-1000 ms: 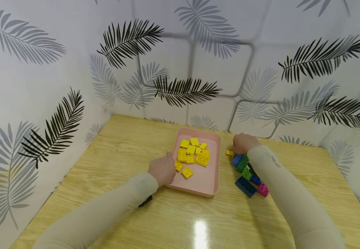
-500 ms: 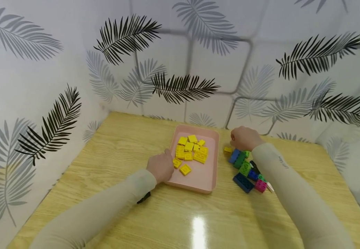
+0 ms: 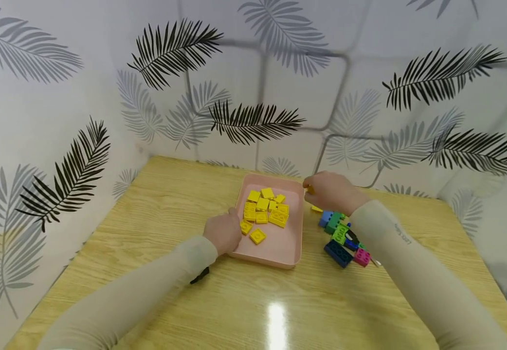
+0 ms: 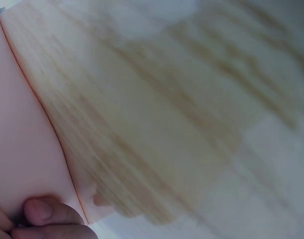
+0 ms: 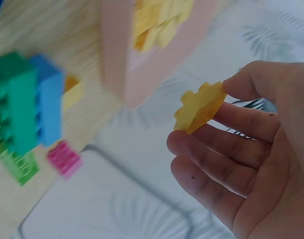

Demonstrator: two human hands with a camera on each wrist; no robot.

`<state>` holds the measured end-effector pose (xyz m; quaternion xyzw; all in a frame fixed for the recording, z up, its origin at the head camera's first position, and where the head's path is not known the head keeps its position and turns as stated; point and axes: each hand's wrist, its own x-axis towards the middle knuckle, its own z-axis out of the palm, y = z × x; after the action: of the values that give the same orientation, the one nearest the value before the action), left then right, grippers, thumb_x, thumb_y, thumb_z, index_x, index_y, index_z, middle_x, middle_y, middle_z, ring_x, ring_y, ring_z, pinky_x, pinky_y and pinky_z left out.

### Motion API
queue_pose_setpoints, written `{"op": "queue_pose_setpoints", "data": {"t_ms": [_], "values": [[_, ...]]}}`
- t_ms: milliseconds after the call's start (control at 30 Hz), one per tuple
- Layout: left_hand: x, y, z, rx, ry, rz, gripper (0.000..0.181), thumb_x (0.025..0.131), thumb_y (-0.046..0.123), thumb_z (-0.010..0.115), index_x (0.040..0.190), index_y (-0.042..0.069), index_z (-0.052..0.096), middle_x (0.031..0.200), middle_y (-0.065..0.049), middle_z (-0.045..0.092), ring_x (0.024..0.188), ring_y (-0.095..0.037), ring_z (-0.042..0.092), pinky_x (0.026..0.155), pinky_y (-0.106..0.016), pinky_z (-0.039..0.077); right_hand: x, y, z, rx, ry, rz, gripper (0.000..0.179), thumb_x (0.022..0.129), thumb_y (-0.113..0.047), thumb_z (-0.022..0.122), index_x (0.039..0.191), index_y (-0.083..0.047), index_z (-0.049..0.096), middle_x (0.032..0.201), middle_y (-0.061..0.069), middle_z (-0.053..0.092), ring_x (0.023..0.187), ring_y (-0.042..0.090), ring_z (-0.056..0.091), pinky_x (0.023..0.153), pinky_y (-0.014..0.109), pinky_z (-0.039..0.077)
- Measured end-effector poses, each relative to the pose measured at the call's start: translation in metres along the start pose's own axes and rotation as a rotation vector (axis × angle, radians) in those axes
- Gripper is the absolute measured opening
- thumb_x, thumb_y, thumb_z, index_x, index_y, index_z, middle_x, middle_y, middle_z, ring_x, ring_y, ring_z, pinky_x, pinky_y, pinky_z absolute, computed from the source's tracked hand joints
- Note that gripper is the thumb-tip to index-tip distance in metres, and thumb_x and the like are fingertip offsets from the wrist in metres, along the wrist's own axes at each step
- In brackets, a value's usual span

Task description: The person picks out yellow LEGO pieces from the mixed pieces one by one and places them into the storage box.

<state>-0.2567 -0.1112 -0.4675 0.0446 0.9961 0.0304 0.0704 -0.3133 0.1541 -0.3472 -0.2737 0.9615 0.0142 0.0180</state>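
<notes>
In the head view my left hand (image 3: 223, 232) holds the left wall of a pink tray (image 3: 264, 262); in the left wrist view its fingers (image 4: 50, 213) curl at the tray's edge. Several yellow toy bricks (image 3: 262, 204) lie in the tray, mostly in its far half. Just beyond the tray's right rim, my right hand (image 3: 334, 189) is raised above the table. Its thumb and fingers pinch a yellow toy brick (image 5: 199, 107), studs showing in the right wrist view.
Right of the tray lies a group of bricks: a dark blue one (image 3: 338, 253), a pink one (image 3: 362, 257), a green one (image 3: 334, 223) and others. Another yellow brick (image 3: 316, 209) sits on the table (image 3: 218, 301) beside them. A patterned wall covering (image 3: 280, 146) rises behind the table.
My right hand has lifted from the brick group and moved left toward the tray, now with a yellow brick in its fingers. The left hand has stayed at the tray's left wall.
</notes>
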Motion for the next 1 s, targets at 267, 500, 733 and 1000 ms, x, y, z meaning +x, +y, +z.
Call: {"op": "queue_pose_setpoints", "data": {"t_ms": [267,500,733,1000], "values": [[0.001,-0.001,0.003,0.023,-0.004,0.006,0.053,0.101,0.030,0.056,0.139,-0.005,0.043,0.068,-0.005,0.058,0.055,-0.015,0.058,0.051,-0.032,0.051,-0.003,-0.040,-0.001,0.042,-0.010,-0.078,0.032,0.097,-0.023,0.060,0.124,-0.010,0.069,0.114,0.006,0.073,0.088,0.020,0.067,0.081,0.041,0.057],[0.001,0.000,0.004,0.022,-0.001,0.010,0.055,0.101,0.030,0.056,0.140,-0.006,0.042,0.067,-0.005,0.058,0.054,-0.015,0.058,0.051,-0.032,0.052,-0.001,-0.064,0.006,0.063,-0.017,-0.167,0.029,0.095,-0.018,0.062,0.121,-0.008,0.072,0.113,0.006,0.073,0.091,0.019,0.065,0.089,0.038,0.055],[0.001,-0.002,0.002,-0.003,0.006,-0.005,0.052,0.102,0.028,0.054,0.139,-0.005,0.043,0.068,-0.006,0.058,0.055,-0.016,0.058,0.052,-0.032,0.052,0.010,-0.076,0.016,0.095,-0.051,-0.221,0.025,0.095,-0.017,0.064,0.116,-0.007,0.073,0.097,0.002,0.071,0.077,0.015,0.056,0.082,0.033,0.053],[0.002,-0.001,-0.001,-0.037,-0.018,-0.014,0.047,0.101,0.026,0.055,0.136,-0.004,0.044,0.071,-0.007,0.059,0.058,-0.017,0.059,0.054,-0.034,0.053,0.022,-0.086,0.026,0.106,-0.118,-0.184,0.030,0.095,-0.025,0.069,0.122,-0.011,0.073,0.114,0.002,0.074,0.100,0.018,0.066,0.099,0.037,0.052]]}}
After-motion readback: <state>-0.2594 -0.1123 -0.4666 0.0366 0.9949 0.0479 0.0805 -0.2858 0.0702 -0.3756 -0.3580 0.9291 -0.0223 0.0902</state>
